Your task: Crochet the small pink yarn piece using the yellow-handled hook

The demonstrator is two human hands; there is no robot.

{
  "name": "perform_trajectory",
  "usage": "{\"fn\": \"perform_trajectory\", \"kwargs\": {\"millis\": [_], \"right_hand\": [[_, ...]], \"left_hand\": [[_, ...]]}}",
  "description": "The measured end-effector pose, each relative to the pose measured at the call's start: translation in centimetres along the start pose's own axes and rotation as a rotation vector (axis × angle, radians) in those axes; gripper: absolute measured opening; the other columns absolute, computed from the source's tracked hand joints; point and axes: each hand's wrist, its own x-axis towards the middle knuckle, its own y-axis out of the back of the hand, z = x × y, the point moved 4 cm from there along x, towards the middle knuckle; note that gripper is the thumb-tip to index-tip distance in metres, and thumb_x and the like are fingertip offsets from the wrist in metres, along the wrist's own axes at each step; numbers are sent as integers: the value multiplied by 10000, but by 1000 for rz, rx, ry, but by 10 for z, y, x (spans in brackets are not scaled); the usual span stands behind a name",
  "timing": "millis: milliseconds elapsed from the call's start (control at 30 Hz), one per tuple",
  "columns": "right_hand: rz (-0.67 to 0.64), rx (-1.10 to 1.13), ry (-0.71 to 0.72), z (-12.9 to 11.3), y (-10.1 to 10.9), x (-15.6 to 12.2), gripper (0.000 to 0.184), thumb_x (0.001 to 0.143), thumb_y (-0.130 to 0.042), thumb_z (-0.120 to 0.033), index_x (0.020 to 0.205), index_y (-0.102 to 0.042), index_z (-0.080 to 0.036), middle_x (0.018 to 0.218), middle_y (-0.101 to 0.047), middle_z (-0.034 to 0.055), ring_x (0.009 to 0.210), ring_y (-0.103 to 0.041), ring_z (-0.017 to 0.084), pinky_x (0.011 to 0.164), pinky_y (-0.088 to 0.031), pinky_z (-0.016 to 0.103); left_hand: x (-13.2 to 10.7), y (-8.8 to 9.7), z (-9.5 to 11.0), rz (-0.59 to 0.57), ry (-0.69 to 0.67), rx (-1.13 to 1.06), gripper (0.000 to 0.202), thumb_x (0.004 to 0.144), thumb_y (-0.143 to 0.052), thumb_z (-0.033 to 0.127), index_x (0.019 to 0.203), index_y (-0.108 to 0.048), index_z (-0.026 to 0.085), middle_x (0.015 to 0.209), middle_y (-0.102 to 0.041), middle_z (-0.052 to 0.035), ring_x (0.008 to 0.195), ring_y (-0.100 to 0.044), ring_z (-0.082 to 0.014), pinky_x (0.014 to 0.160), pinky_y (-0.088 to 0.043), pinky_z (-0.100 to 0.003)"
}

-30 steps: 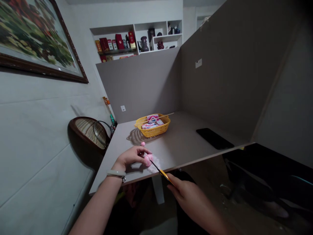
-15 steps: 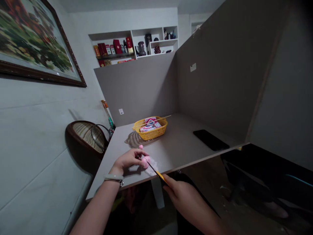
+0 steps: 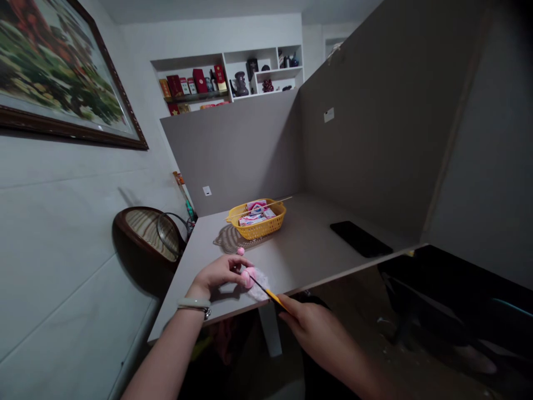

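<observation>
Grey bench (image 3: 308, 239), near edge: left hand (image 3: 220, 272) clamped on a pink blob (image 3: 248, 277), fingers partly hiding it; right hand (image 3: 318, 333) pinches a yellow-handled pick (image 3: 270, 294), tip hard to make out against white fluff (image 3: 259, 286).

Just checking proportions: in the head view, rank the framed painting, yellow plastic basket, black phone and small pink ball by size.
Largest: wood-framed landscape painting, though it is nearer the camera. Then yellow plastic basket and flat black phone, too alike to rank. Smallest: small pink ball.

Left hand (image 3: 220, 273) pinching pink piece (image 3: 249, 277), right hand (image 3: 320, 333) holding yellow-handled tool (image 3: 270, 293)
</observation>
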Motion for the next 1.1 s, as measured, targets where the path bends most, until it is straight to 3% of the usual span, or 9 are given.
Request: {"fn": "perform_trajectory", "kwargs": {"millis": [600, 867, 1100], "right_hand": [[9, -27, -3, 2, -3, 1, 388, 967, -415, -271, 1300, -615, -283, 995, -764, 47, 905, -708, 199, 717, -426, 223], [52, -128, 14, -11, -11, 24, 347, 1004, -401, -335, 1265, -623, -283, 916, -762, 54, 819, -712, 202, 635, -382, 237], [26, -107, -8, 1, -12, 0, 383, 987, -438, -272, 1350, -557, -285, 944, -765, 36, 843, -716, 198, 643, -391, 239]], "left_hand": [[0, 2, -1, 14, -48, 53, 565, 498, -863, 219, 1050, -751, 176, 793, -599, -6, 740, -480, -131, 660, -376, -254], [0, -3, 1, -54, -11, 13, 598, 533, -860, 236, 1106, -706, 157, 881, -650, -29, 780, -547, -145, 723, -439, -285], [-1, -5, 6, -78, -43, 21, 563, 579, -848, 251, 1117, -705, 163, 840, -642, -16, 761, -547, -137, 718, -436, -280]]}}
